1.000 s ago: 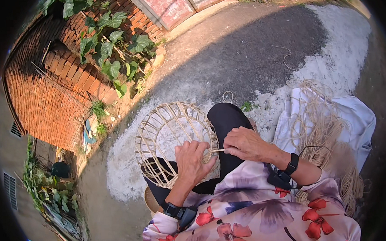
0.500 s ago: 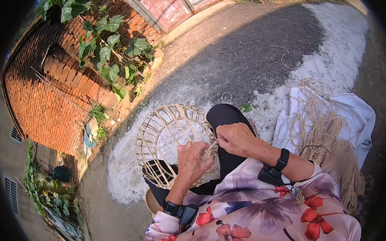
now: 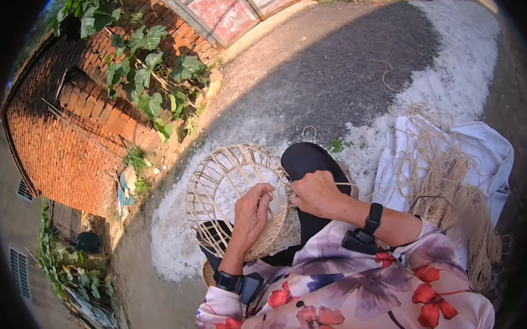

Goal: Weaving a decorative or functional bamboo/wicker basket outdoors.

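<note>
An openwork basket [image 3: 274, 238] of pale strips and cord rests across my lap, its open lattice to the left and a denser woven band nearest me. My left hand [image 3: 252, 214] is closed on the basket's near edge, fingers bent over and inside it. Against the band's right end, my right hand [image 3: 316, 194] is closed in a pinch on a pale cord [image 3: 349, 184], which loops out behind the knuckles. The fingertips of both hands are partly hidden by the hands themselves.
To my right a tangled heap of pale cord [image 3: 434, 176] lies on a white cloth [image 3: 483, 144]. My dark-trousered knee [image 3: 308, 156] stands up beside the basket. Beyond are a brick wall [image 3: 66, 157], leafy vines [image 3: 148, 69] and a faded red door [image 3: 223, 17].
My left hand has shifted slightly up, its fingers straighter over the basket's edge. My right hand has drawn a little left and down, and a cord loop now shows beside it.
</note>
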The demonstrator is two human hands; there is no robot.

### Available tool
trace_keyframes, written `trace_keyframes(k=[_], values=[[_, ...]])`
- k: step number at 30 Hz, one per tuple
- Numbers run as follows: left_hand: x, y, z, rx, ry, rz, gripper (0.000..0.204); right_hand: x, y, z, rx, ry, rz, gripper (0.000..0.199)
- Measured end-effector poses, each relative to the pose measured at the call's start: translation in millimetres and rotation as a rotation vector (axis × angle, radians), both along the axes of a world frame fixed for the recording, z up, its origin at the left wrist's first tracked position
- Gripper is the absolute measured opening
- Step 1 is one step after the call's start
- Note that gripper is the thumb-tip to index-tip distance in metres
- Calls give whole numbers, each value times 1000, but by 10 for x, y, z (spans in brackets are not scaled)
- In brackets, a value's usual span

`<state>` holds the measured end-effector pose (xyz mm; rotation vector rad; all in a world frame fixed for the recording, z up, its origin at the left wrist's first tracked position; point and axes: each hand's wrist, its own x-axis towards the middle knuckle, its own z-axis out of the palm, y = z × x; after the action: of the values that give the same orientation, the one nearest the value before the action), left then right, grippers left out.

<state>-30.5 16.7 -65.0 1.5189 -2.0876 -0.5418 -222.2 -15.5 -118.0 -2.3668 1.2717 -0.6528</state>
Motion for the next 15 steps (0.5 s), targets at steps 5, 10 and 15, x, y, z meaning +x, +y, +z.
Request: trace_keyframes(k=[5, 10, 15], values=[[-28, -19, -28, 137, 16, -10, 32, 48, 85, -42, -67, -38, 20, 15], [61, -112, -19, 181, 32, -97, 38, 19, 130, -37, -107, -83, 39, 15], [79, -134, 9, 310, 69, -74, 50, 41, 150, -17, -59, -123, 12, 12]])
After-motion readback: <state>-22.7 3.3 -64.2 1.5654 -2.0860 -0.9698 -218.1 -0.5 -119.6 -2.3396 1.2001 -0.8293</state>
